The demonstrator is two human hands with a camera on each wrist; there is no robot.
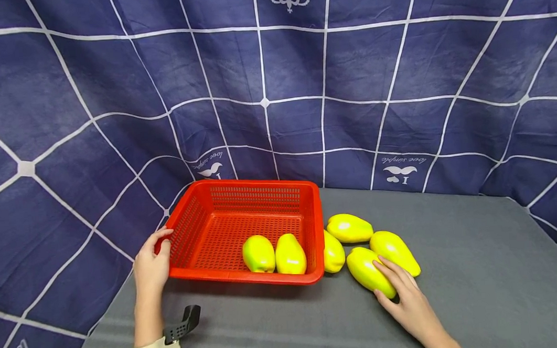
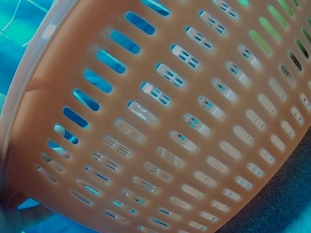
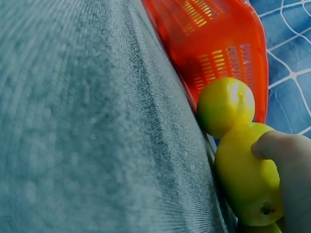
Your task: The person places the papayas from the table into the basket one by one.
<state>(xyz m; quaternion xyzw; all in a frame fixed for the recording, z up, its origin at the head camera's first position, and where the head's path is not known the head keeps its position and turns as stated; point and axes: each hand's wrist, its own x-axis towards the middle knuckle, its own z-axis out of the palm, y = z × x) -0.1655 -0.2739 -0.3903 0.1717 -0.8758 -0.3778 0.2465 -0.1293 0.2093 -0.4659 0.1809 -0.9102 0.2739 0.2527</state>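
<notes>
Head view gives me the whole layout from my remote seat: a red basket (image 1: 253, 279) stands on the left of the grey tabletop (image 1: 481, 258), with blue checked cloth (image 1: 357, 59) hanging behind it. Two yellow fruits (image 1: 259, 254) lie side by side in its near right part, and four more lie outside, to its right. Of those, one fruit (image 1: 334, 251) sits right by the basket's right wall, a far fruit (image 1: 349, 228) lies behind it, and a right-hand fruit (image 1: 395, 252) rests at an angle beyond. Closest to me is the near fruit (image 1: 366, 268), and my right hand (image 1: 405, 293) is on it, fingers over the top and thumb along the near side, so I read it as a grip across the fruit's nearer end. The right wrist view shows the thumb lying against the yellow skin; the fingers are out of sight there. My left hand (image 1: 152, 262) pinches the basket's left rim, fingers and thumb bent about it, which I take as steadying; the left wrist view is mostly slotted wall. I judge the step in hand to be picking up this fruit, which is not yet in the basket. Next, I think, calls for a firm squeeze, a lift clear of its neighbours and over the right wall, then a gentle lowering beside the two inside.
</notes>
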